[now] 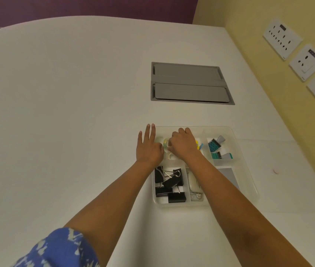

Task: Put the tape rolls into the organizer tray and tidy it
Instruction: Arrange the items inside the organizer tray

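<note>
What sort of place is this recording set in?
Probably an office or meeting room: a white table with a built-in cable hatch, wall sockets, and a stationery tray.

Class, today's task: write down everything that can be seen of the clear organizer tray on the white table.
The organizer tray is clear, frosted-looking plastic, rectangular with rounded corners and low walls, split by dividers into several compartments. It lies flat on the white table, near the yellow wall. Black binder clips fill the near left compartment; teal stamps sit far right; small tape rolls lie far left. The right hand reaches into that far-left compartment; the left hand rests at the tray's left edge.
</note>
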### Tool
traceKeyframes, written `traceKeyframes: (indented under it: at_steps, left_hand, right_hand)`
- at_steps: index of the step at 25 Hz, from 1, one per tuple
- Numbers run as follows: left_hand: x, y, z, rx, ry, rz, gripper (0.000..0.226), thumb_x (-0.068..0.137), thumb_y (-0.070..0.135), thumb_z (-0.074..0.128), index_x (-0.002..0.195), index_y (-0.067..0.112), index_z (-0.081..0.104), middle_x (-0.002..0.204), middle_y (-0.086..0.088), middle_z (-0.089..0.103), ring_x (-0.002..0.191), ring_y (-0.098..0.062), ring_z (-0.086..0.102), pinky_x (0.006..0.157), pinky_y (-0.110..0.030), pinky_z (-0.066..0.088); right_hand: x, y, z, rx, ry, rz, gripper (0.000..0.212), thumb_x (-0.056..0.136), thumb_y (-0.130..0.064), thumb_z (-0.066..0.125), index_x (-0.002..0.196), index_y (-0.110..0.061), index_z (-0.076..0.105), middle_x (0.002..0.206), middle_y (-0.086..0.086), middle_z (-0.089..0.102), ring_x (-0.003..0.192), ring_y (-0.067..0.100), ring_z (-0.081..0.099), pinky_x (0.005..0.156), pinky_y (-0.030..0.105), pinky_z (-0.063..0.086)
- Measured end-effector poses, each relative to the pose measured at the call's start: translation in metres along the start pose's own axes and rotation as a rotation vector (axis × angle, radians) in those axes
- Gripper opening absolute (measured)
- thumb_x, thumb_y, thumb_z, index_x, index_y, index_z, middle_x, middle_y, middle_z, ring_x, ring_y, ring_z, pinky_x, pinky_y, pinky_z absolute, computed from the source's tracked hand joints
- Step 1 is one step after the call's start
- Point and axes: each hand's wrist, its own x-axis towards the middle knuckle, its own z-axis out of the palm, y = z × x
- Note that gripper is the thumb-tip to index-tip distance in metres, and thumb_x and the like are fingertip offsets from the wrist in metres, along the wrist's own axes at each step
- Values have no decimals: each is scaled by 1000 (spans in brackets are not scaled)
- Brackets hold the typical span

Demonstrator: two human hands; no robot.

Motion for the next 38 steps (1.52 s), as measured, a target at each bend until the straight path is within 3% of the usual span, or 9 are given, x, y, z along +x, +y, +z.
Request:
traceKeyframes:
  at_steps: [4,15,19,25,31,38]
  left_hand:
    - [0,5,2,51,17,-15,49,100,45,25,115,24,66,160,-5,-13,146,-23,-18,118,-44,-10]
    - [-4,9,4,59,84,-16,47,100,38,28,103,18,71,161,-7,-5,148,-24,-12,116,-42,-16]
    - [-6,9,2,33,90,-29,45,100,38,29,100,18,69,161,-8,-3,148,-25,-11,118,-42,-13]
    - [-6,13,-4,28,62,-19,34,98,37,40,101,23,70,161,-9,-1,148,-27,-10,119,-45,-9]
    - [-1,18,-6,102,28,-47,19,92,36,57,97,27,73,161,-8,0,148,-28,-11,118,-46,-10]
    - [2,17,-7,175,67,-31,20,94,34,54,94,24,71,161,-8,1,147,-29,-11,118,-47,-11]
  right_hand:
    - [0,2,1,55,12,12,42,92,-52,49,107,-21,73,116,3,67,116,26,51,101,38,32]
    - [-3,-14,-13,-196,-21,-34,26,98,-20,47,118,-14,64,120,5,65,128,26,44,116,35,21]
    - [-3,-9,-16,-85,13,23,23,96,-18,52,114,-12,65,117,6,67,122,26,48,109,35,28]
    - [-6,14,-15,169,-46,25,20,89,-33,61,107,-30,71,108,-3,73,110,20,55,102,34,29]
    - [-10,10,-10,143,-41,-40,21,88,-32,65,108,-29,70,110,1,70,111,20,51,100,30,30]
    - [-19,6,-5,114,35,-41,19,89,-22,62,107,-20,68,103,10,67,104,26,53,96,29,33]
